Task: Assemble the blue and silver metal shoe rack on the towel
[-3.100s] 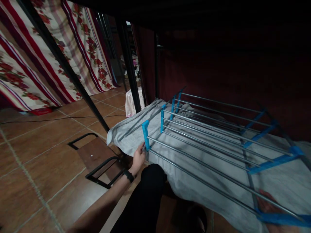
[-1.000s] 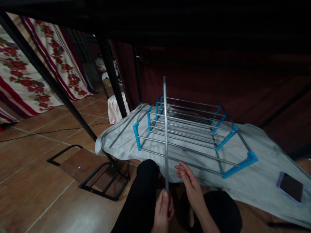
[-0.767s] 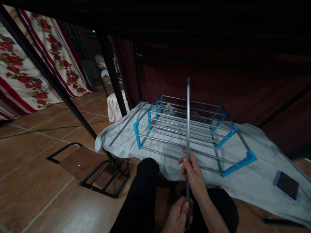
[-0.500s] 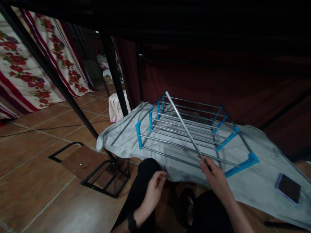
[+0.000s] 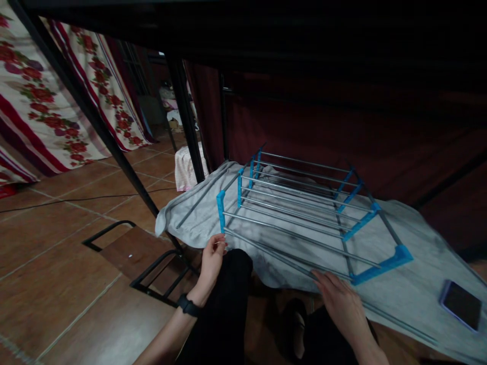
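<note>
My right hand [image 5: 338, 299] grips a thin metal tube [image 5: 281, 259] from above, at the front of a clothes drying rack. The tube slants toward the rack's front left corner. My left hand [image 5: 213, 256] has its fingers curled together just below the blue plastic corner piece [image 5: 221, 205] there, close to the tube's left end; what they pinch, if anything, I cannot make out. The drying rack, with blue joints and several metal rods [image 5: 289, 227], lies on a grey blanket [image 5: 384, 299]. Another tube-like length [image 5: 403, 322] shows right of my right hand; whether it is the same tube is unclear.
A phone [image 5: 461, 304] rests on the blanket at the right. Loose on its left part is a thin rod [image 5: 198, 203]. Black frame posts [image 5: 114, 147] stand at the left, beside a low brown stand [image 5: 133, 253] on the tiled floor. A dark red curtain [image 5: 323, 121] hangs behind.
My right hand has lowered the raised tube to the rack's front edge. My left hand has moved left and up, from beside my knee to the rack's front left corner.
</note>
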The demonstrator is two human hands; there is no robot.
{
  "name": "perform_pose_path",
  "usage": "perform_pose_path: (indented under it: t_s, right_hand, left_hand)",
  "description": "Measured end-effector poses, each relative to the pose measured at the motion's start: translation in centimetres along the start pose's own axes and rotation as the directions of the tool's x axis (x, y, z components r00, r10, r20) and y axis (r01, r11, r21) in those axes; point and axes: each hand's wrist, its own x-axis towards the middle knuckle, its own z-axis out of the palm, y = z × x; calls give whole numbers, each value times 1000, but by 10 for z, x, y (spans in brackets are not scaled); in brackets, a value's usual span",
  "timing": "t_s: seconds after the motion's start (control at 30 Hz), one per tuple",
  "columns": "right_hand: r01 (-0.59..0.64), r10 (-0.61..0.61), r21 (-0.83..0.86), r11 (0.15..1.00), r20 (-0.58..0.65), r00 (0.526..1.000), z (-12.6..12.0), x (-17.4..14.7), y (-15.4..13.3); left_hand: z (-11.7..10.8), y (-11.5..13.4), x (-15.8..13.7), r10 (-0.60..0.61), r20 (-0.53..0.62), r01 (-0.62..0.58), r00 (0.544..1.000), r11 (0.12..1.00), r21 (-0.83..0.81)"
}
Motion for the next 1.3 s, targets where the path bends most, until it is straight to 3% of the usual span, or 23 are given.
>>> perform_pose_path:
  t_s: [0.27, 0.53, 0.83, 1.3]
  right_hand:
    - [-7, 8, -41, 999, 20, 1000, 29, 10, -13]
    - [2, -2, 2, 1000, -19, 1000, 45, 20, -12]
    - [-22, 22, 55, 998, 8, 1000, 54, 34, -20]
    - [-61, 43, 128, 990, 136, 990, 45, 48, -21]
  left_hand:
    - [-3, -29, 15, -114, -39, 114, 993, 993, 15]
    - [-3, -33, 24, -143, -77, 146, 987, 989, 27]
    - [-2, -55, 34, -172, -57, 173, 983, 985, 19]
    - [8, -48, 34, -196, 6, 194, 981, 974, 114]
